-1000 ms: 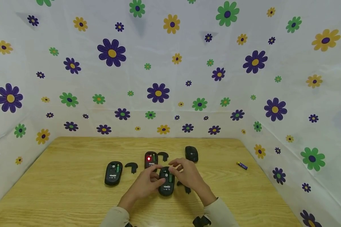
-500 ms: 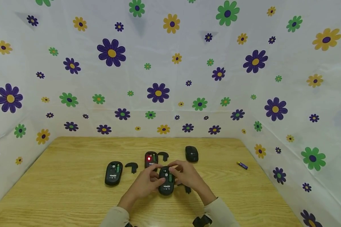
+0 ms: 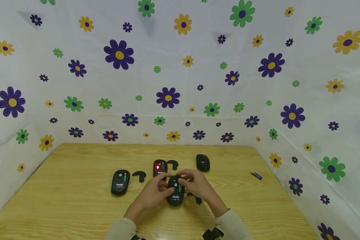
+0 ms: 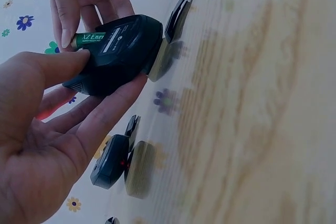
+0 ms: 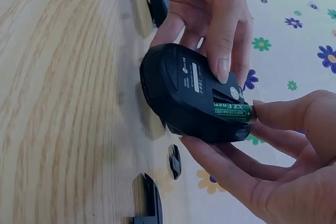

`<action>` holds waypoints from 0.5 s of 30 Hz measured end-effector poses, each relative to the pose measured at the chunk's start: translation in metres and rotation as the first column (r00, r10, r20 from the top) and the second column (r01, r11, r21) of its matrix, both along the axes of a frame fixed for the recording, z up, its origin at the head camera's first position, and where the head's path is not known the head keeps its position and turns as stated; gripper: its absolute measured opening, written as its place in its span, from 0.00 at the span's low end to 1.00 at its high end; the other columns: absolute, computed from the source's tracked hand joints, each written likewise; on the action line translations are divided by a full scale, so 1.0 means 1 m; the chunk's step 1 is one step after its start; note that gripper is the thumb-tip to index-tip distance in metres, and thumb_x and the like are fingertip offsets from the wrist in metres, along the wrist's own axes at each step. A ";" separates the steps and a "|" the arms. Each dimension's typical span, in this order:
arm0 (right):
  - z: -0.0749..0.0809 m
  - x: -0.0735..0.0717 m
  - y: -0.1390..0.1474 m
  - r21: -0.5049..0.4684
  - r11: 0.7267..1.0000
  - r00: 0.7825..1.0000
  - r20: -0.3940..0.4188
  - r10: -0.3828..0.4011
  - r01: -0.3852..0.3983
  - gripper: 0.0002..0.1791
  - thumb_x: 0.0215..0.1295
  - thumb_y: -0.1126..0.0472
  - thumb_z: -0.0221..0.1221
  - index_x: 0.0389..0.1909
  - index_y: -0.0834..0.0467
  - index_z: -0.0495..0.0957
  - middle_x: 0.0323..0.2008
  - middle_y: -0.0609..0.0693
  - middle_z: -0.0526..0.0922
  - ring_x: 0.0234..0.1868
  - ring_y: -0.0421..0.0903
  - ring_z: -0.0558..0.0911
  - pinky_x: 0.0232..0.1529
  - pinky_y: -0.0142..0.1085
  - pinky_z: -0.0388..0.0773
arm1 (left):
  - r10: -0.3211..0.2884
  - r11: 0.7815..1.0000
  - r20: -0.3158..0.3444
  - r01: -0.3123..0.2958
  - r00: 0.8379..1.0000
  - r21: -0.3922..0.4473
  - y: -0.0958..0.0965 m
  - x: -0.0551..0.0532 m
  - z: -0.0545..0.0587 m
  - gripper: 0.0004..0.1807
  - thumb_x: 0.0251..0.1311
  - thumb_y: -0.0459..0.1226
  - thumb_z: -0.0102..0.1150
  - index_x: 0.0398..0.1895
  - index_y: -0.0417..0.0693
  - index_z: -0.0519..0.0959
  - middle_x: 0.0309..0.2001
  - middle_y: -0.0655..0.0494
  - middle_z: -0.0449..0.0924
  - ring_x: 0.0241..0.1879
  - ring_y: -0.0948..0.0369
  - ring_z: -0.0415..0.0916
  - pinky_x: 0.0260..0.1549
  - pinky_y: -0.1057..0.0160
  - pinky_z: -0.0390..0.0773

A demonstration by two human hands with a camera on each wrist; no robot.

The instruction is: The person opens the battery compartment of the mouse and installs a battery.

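Observation:
A black computer mouse is held underside up, raised off the table in both wrist views. My left hand grips it from the left, thumb on the underside and fingers beneath. A green battery lies in its uncovered slot, one end slightly raised. My right hand has its thumb on that end, with its other fingers against the mouse's far edge and side. A black battery cover lies on the table, partly hidden by the right hand.
Two more upturned mice lie around: one at left, one behind with a red light, each beside a cover, both with green batteries. Behind right sits an upright mouse. A blue-yellow battery lies far right on the wooden table.
The head view has shifted slightly. Both hands keep their hold on the mouse and battery, with hardly any visible movement.

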State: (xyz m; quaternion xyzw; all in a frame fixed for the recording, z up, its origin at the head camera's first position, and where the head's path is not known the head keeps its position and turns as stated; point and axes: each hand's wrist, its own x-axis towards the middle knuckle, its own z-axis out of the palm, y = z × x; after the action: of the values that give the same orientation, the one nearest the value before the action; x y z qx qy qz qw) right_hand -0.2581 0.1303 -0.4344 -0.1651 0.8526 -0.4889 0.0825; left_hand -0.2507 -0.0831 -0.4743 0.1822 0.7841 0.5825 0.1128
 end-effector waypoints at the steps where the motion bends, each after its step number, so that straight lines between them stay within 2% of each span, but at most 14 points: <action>1: 0.000 0.000 0.000 0.003 1.000 1.000 -0.003 -0.004 0.004 0.14 0.75 0.63 0.60 0.57 0.60 0.83 0.54 0.66 0.84 0.41 0.48 0.87 0.37 0.48 0.91 | -0.003 1.000 -0.003 0.003 1.000 -0.004 0.000 0.000 0.000 0.26 0.71 0.39 0.64 0.69 0.47 0.70 0.45 0.43 0.86 0.46 0.51 0.88 0.33 0.59 0.91; 6: 0.000 0.001 0.000 0.016 1.000 1.000 -0.015 -0.013 0.013 0.13 0.73 0.65 0.61 0.55 0.60 0.84 0.53 0.67 0.84 0.40 0.48 0.87 0.35 0.48 0.91 | -0.010 1.000 -0.013 0.009 1.000 -0.019 0.001 0.000 -0.002 0.25 0.71 0.39 0.64 0.68 0.48 0.71 0.45 0.44 0.87 0.46 0.49 0.88 0.34 0.57 0.91; 11: 0.001 0.001 0.000 0.043 0.999 0.997 -0.070 -0.014 0.017 0.12 0.72 0.66 0.61 0.53 0.60 0.85 0.51 0.66 0.86 0.37 0.47 0.87 0.33 0.48 0.91 | -0.002 0.999 -0.048 -0.001 0.999 -0.055 0.001 -0.001 -0.002 0.25 0.71 0.41 0.64 0.68 0.50 0.71 0.44 0.47 0.87 0.47 0.51 0.88 0.40 0.54 0.91; 15: 0.001 0.001 0.001 0.056 0.998 0.996 -0.086 -0.013 0.018 0.12 0.72 0.67 0.62 0.53 0.60 0.85 0.50 0.66 0.86 0.36 0.46 0.87 0.32 0.48 0.90 | -0.006 0.999 -0.031 0.005 1.000 -0.038 0.002 0.000 -0.001 0.25 0.71 0.40 0.64 0.68 0.50 0.71 0.44 0.46 0.87 0.45 0.52 0.88 0.36 0.57 0.91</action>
State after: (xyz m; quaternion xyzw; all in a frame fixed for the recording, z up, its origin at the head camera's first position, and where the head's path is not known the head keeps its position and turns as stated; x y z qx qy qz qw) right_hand -0.2571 0.1309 -0.4334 -0.1767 0.8702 -0.4575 0.0468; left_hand -0.2510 -0.0815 -0.4755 0.1912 0.7961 0.5643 0.1058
